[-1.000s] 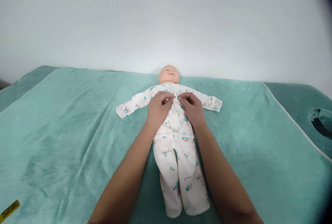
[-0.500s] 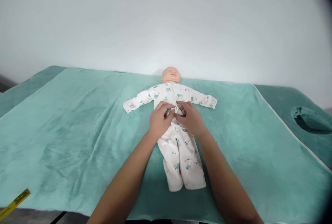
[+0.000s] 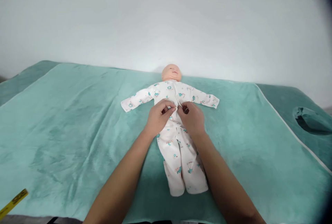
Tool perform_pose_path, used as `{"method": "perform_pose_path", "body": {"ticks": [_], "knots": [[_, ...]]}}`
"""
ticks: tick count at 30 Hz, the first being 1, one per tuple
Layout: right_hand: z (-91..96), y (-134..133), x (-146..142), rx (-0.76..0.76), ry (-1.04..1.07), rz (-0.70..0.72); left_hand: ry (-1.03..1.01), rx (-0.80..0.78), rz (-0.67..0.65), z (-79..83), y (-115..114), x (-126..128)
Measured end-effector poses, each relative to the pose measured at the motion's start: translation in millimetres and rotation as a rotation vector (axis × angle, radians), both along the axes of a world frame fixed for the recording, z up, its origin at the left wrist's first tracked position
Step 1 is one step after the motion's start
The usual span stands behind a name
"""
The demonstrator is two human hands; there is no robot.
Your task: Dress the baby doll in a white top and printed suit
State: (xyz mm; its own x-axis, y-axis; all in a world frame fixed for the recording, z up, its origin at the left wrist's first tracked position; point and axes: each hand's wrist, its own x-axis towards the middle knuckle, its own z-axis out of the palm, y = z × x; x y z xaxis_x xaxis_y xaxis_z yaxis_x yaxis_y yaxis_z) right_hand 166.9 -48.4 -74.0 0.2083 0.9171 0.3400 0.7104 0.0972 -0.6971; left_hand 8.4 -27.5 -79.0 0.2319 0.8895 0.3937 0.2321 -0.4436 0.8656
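Left hand (image 3: pixel 158 117) and right hand (image 3: pixel 194 118) pinch the front of a white printed top (image 3: pixel 168 90), fingertips almost meeting at its middle. A doll (image 3: pixel 170 72) wears it, lying face up, arms spread, in matching trousers (image 3: pixel 169 148), on a green cloth (image 3: pixel 85 127) before a pale wall (image 3: pixel 166 16).

I'm in what looks like a treatment or care-practice room: a doll (image 3: pixel 171 73) in printed pyjamas (image 3: pixel 168 144) lies before me on a padded couch (image 3: pixel 280 96) with an oval opening (image 3: pixel 312 122), against a pale wall (image 3: pixel 166 16).
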Motion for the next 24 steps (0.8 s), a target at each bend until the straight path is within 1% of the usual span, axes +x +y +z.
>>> {"method": "perform_pose_path", "body": {"ticks": [2,4,6,8,9,12,15,18,21,24], "knots": [[0.2,0,6,-0.046,0.105,0.047,0.033,0.015,0.008,-0.3,-2,0],[1.3,0,15,-0.127,0.315,0.121,0.087,0.037,0.022,-0.7,-3,1],[3.1,0,22,-0.194,0.529,0.166,0.149,0.075,0.037,-0.6,-5,2],[4.8,1,25,-0.187,0.667,0.170,0.198,0.128,0.049,0.3,-7,3],[5.4,1,26,-0.161,0.698,0.170,0.213,0.150,0.053,0.9,-8,4],[6.0,1,22,-0.094,0.685,0.192,0.202,0.142,0.064,2.9,-10,5],[4.3,0,17,-0.099,0.647,0.216,0.138,0.059,0.043,4.5,-9,4],[0.5,-1,17,-0.101,0.662,0.235,0.086,0.022,0.006,6.3,-9,3],[-3.6,-1,17,-0.082,0.673,0.250,0.052,-0.004,0.010,8.9,-9,2],[-5.1,-1,18,-0.064,0.633,0.264,0.017,-0.061,0.015,10.2,-9,2]]}}
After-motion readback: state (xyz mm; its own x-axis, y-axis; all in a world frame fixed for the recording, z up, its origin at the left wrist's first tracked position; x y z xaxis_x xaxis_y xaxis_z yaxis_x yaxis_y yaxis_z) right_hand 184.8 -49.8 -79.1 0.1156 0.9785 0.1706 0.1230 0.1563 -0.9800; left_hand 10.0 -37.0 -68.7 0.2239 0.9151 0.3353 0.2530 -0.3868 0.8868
